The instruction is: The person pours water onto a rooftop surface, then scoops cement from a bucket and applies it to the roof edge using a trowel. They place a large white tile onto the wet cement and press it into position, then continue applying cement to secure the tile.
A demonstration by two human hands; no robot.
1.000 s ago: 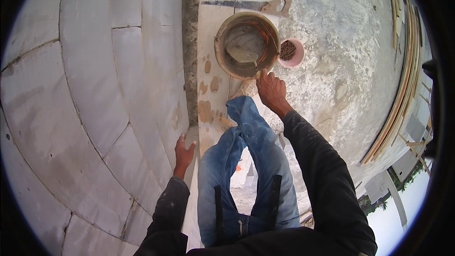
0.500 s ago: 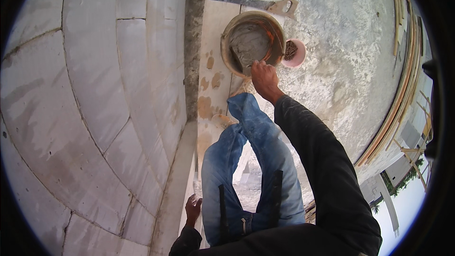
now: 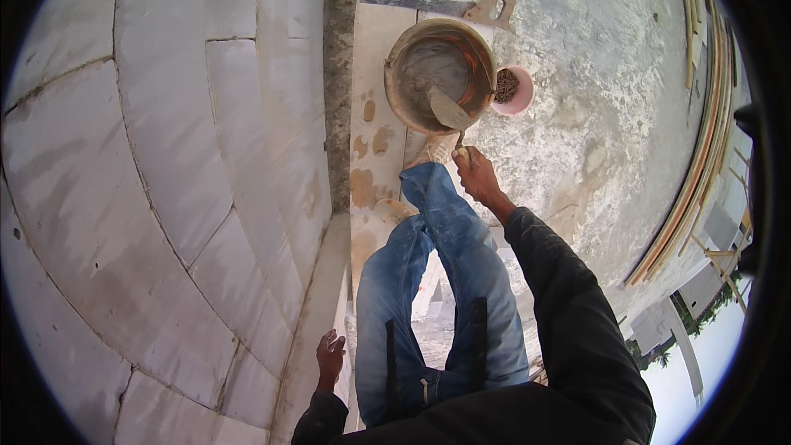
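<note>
One of the hands (image 3: pixel 476 175) grips a trowel (image 3: pixel 449 109) — in mortar bucket (image 3: pixel 441 74).

Plank (image 3: pixel 381 74): mortar bucket (image 3: pixel 439 74), handsaw (image 3: pixel 461 8).

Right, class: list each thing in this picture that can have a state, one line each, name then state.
bucket: upright, partly filled with grey mortar.
trowel: blade in the bucket, handle gripped.
right hand: closed on the trowel handle.
left hand: empty, resting against the block wall.
pink pot: upright, holds dark bits.
handsaw: lying flat, untouched.
</note>
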